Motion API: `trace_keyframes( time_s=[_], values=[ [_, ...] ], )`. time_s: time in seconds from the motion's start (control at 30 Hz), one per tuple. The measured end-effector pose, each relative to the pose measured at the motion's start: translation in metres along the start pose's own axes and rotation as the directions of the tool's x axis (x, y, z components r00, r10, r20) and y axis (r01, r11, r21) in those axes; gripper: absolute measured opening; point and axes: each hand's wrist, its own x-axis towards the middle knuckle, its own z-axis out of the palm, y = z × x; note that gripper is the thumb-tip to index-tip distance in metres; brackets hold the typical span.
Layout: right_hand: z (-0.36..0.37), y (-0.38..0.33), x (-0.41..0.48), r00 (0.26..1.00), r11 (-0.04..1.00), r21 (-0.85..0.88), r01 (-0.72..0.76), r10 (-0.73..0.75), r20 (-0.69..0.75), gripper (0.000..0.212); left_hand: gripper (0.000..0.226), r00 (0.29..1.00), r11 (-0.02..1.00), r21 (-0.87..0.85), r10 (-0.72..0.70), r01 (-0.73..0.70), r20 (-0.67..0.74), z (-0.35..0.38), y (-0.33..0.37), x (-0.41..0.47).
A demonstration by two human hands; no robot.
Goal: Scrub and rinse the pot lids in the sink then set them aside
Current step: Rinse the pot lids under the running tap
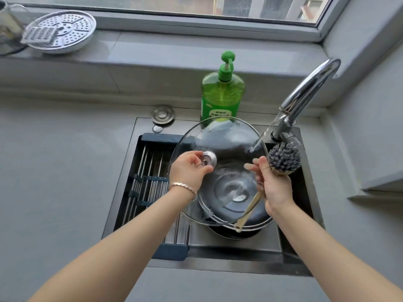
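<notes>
Both bare forearms come in from the bottom edge and angle toward each other. The left hand [188, 168] has its fingers curled and pinches the knob of the glass lid [226, 136]; a bracelet [183, 187] sits on its wrist. The right hand [275, 188] wraps the brush [283, 159] handle, bristles up, index finger sticking out leftward. The hands are near each other but apart.

Clear glass lid [229, 149] w/ shiny metal knob [209, 158]; wood-handled brush [281, 160].
</notes>
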Motion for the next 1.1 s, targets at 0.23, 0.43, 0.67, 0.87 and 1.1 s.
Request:
trace_keyframes(
  time_s=[0.23,0.43,0.67,0.87,1.1],
  values=[
    [0.027,0.035,-0.015,0.986,0.950,-0.312,-0.025,0.075,0.149,0.015,0.029,0.986,0.980,0.144,-0.152,0.141,0.072,-0.044,-0.053,-0.003],
    [0.059,0.083,-0.004,0.981,0.766,-0.641,-0.055,0.161,0.108,0.026,0.041,0.974,0.946,0.260,-0.217,0.194,0.063,-0.055,-0.099,0.015],
    [0.069,0.088,0.006,0.993,0.615,-0.787,-0.049,0.113,0.027,0.023,0.031,0.984,0.819,0.555,-0.180,0.145,0.009,-0.045,-0.111,0.021],
    [0.019,0.077,-0.009,0.989,0.599,-0.800,0.012,0.112,0.098,0.016,0.022,0.952,0.730,0.651,-0.302,0.205,0.039,-0.030,-0.106,0.026],
    [-0.066,0.063,-0.006,0.985,0.603,-0.793,-0.089,0.172,0.021,0.026,0.020,0.994,0.887,0.462,-0.062,0.013,0.092,0.002,-0.079,-0.028]
  ],
)
